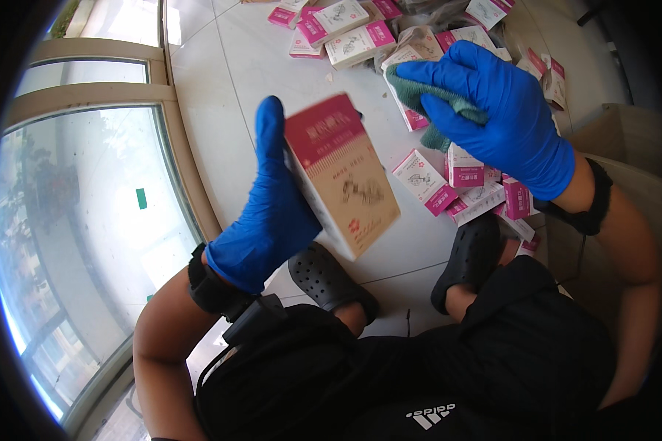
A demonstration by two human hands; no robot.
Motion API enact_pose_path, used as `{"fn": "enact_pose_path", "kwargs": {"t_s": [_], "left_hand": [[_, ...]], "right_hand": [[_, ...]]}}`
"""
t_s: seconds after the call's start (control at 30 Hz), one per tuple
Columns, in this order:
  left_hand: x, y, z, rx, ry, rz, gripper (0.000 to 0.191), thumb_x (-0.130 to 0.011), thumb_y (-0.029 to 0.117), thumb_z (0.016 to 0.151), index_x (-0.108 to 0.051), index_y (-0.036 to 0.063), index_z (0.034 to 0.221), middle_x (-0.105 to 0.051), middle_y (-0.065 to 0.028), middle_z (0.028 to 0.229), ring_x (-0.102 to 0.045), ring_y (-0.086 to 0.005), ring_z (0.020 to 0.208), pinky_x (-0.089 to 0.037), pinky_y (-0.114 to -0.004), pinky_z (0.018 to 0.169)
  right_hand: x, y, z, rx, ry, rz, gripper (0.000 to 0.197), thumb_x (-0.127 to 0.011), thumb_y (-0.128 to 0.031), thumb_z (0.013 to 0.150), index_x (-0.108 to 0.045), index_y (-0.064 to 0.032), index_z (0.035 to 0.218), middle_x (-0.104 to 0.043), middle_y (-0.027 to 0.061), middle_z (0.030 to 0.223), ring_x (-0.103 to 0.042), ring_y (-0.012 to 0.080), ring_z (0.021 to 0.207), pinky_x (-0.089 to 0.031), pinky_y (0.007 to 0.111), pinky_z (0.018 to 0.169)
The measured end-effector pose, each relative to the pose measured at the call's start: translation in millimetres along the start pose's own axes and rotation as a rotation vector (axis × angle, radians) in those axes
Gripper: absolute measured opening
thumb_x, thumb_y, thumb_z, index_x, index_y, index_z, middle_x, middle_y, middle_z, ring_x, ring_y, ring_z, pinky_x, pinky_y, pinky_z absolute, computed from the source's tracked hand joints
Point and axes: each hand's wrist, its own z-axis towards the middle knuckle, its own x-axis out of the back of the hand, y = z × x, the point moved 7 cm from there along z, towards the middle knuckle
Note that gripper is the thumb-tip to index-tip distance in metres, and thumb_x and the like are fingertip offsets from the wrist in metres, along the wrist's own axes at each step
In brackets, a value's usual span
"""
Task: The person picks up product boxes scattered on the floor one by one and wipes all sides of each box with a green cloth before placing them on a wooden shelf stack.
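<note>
My left hand, in a blue glove, grips a small cardboard box with a magenta top band, a tan front and printed drawings. The thumb lies along the box's left side, and the fingers behind it are hidden. My right hand, also gloved in blue, pinches a folded green cloth up and to the right of the box. The cloth does not touch the held box. Beyond the cloth, a white and magenta box on the floor is partly covered by it.
Several similar boxes lie scattered with crumpled plastic at the top, and more lie near my right foot. An open cardboard carton stands at the right. A framed glass door borders the tiled floor on the left.
</note>
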Motion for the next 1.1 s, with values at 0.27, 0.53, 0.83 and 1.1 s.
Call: {"fn": "enact_pose_path", "kwargs": {"t_s": [0.27,0.53,0.83,1.1], "left_hand": [[-22,44,-21,-0.432,-0.418,-0.262,0.102,-0.035,0.077,0.074,-0.018,0.0037,0.142,-0.033,-0.0202,0.140,-0.033,-0.0392,0.128,-0.026,-0.053,0.106],[-74,56,-59,-0.445,-0.241,0.498,0.111,-0.056,0.072,0.068,-0.013,0.0016,0.142,-0.032,-0.0226,0.140,-0.029,-0.0390,0.131,-0.028,-0.052,0.105],[-74,36,-52,-0.416,-0.285,0.419,0.119,-0.049,0.081,0.059,-0.024,-0.0071,0.136,-0.049,-0.0270,0.121,-0.050,-0.0390,0.114,-0.039,-0.050,0.097],[-60,60,-51,-0.620,-0.122,0.281,0.090,-0.062,0.048,0.077,-0.019,0.0022,0.140,-0.046,-0.0226,0.128,-0.047,-0.0323,0.119,-0.037,-0.043,0.102]], "right_hand": [[-79,-16,-54,-0.945,-0.555,1.495,0.047,-0.057,-0.039,0.086,-0.054,-0.0042,0.117,-0.064,0.0078,0.096,-0.060,0.0152,0.089,-0.050,0.027,0.080],[-49,-72,-40,-0.852,-0.754,1.543,0.057,-0.075,-0.037,0.073,-0.054,-0.0071,0.117,-0.064,0.0084,0.101,-0.060,0.0178,0.095,-0.047,0.030,0.085],[-55,-80,-59,-0.754,-0.852,1.366,0.048,-0.070,-0.042,0.078,-0.062,-0.0027,0.105,-0.065,0.0100,0.094,-0.061,0.0158,0.085,-0.048,0.028,0.079],[-37,-62,-43,-0.835,-0.606,1.295,0.045,-0.065,-0.042,0.082,-0.063,0.0001,0.098,-0.066,0.0056,0.078,-0.060,0.0074,0.064,-0.048,0.019,0.059]]}}
